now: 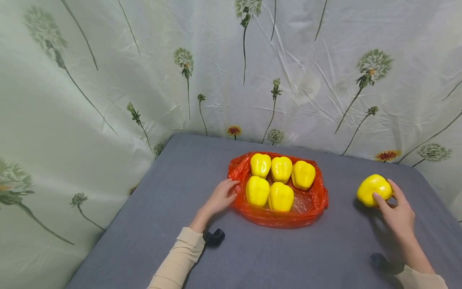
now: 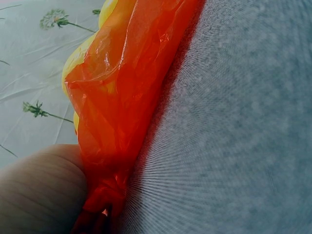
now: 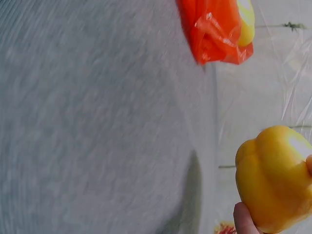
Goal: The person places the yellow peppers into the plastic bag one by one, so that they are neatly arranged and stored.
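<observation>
A red plastic bag [image 1: 278, 220] lies spread with its mouth up, holding several yellow bell peppers [image 1: 280, 196] in two rows. My left hand [image 1: 219, 196] grips the bag's left edge; in the left wrist view the red plastic [image 2: 122, 97] gathers beside the thumb [image 2: 41, 190]. To the right of the bag, my right hand [image 1: 400, 216] holds another yellow bell pepper [image 1: 373, 189] above the table, with its shadow below. The right wrist view shows this pepper [image 3: 273, 180] with fingertips on two sides of it.
A grey cloth covers the table [image 1: 173, 192]. A pale curtain [image 1: 216, 72] printed with dandelions hangs behind and along the left side. Dark wrist straps [image 1: 214, 237] sit at both wrists.
</observation>
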The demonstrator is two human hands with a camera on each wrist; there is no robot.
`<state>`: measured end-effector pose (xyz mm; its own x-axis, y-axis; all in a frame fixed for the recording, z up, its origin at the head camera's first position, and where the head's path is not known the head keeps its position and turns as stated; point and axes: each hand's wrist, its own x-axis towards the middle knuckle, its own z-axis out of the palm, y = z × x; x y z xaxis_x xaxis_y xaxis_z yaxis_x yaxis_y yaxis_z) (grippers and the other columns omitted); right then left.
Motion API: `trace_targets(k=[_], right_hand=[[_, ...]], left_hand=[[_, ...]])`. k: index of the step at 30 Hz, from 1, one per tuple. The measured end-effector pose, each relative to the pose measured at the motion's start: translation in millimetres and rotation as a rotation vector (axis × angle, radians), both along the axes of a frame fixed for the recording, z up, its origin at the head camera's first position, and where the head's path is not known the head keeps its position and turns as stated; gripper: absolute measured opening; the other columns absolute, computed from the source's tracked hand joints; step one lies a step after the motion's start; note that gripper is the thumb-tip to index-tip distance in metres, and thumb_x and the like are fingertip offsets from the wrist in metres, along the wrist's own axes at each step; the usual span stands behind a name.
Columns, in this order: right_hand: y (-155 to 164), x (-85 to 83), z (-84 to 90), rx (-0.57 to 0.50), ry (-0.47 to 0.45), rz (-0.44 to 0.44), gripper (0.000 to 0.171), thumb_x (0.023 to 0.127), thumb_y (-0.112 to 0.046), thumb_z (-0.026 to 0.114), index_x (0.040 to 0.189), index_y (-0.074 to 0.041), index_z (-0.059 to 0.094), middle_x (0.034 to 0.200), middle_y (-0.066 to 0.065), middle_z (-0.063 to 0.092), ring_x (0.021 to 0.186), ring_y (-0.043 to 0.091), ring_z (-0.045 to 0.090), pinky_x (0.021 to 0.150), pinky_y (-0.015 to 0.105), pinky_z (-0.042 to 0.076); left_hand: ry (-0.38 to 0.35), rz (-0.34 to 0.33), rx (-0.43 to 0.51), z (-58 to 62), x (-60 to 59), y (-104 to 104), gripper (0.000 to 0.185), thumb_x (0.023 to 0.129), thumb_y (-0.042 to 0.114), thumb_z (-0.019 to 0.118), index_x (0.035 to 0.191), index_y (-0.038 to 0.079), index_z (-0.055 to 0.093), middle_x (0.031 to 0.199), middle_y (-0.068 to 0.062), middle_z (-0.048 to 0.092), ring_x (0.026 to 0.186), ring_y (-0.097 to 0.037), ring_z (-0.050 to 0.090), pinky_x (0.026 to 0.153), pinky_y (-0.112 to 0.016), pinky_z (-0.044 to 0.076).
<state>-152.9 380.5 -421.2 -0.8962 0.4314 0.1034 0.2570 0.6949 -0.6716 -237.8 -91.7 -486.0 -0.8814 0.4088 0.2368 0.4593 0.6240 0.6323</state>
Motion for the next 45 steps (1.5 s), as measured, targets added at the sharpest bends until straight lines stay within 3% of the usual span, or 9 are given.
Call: trace_targets(k=[11,17,22,30,40,45], right_hand=[[-18.3,-1.6,5.7,-0.025,0.071,0.054,0.067,0.093,-0.035,0.052,0.150,-0.017,0.020,0.140,0.034,0.036,0.062,-0.028,0.029,0.052,0.000,0.033],[-28.5,-0.6,8.0,-0.071,0.074,0.066,0.066,0.093,-0.033,0.051,0.150,-0.018,0.020,0.135,0.035,0.038,0.064,-0.025,0.032,0.052,0.000,0.037],[-35.2,0.8,10.2,-0.085,0.075,0.076,0.063,0.093,-0.034,0.052,0.149,-0.025,0.023,0.133,0.033,0.038,0.064,-0.025,0.036,0.053,0.001,0.039],[-42.7,1.5,12.4,-0.093,0.035,0.098,0.063,0.094,-0.037,0.051,0.149,-0.027,0.022,0.142,0.031,0.034,0.065,-0.025,0.036,0.054,0.002,0.040],[-54.0,1.4,12.0,-0.100,0.039,0.147,0.065,0.094,-0.036,0.051,0.150,-0.024,0.022,0.137,0.032,0.037,0.066,-0.025,0.037,0.055,0.002,0.040],[-59.6,1.5,12.6,-0.097,0.062,0.182,0.064,0.093,-0.034,0.053,0.149,-0.023,0.024,0.132,0.029,0.039,0.068,-0.025,0.039,0.056,0.003,0.042]], left_hand=[[-0.004,-0.005,0.005,2.5,0.2,-0.4,0.043,0.087,0.012,0.058,0.128,0.001,0.053,0.133,-0.020,0.053,0.127,-0.036,0.046,0.109,-0.049,0.036],[-0.002,0.000,0.001,0.5,-0.4,-0.4,0.043,0.087,0.012,0.058,0.128,0.002,0.054,0.133,-0.019,0.053,0.127,-0.035,0.046,0.109,-0.048,0.037],[-0.009,0.001,-0.005,0.0,-0.3,-0.8,0.043,0.087,0.013,0.058,0.128,0.002,0.054,0.133,-0.020,0.053,0.128,-0.036,0.045,0.110,-0.048,0.036],[-0.003,-0.004,-0.010,1.1,-0.9,-1.0,0.043,0.087,0.011,0.058,0.128,0.001,0.053,0.134,-0.020,0.053,0.128,-0.036,0.045,0.110,-0.048,0.036],[0.092,-0.048,0.055,-1.3,1.5,-4.2,0.041,0.090,0.018,0.052,0.127,0.001,0.054,0.130,-0.023,0.054,0.123,-0.039,0.047,0.106,-0.051,0.038],[0.022,-0.024,0.028,-0.5,1.3,-2.7,0.043,0.087,0.013,0.055,0.128,-0.001,0.053,0.132,-0.023,0.052,0.125,-0.040,0.046,0.107,-0.053,0.037]])
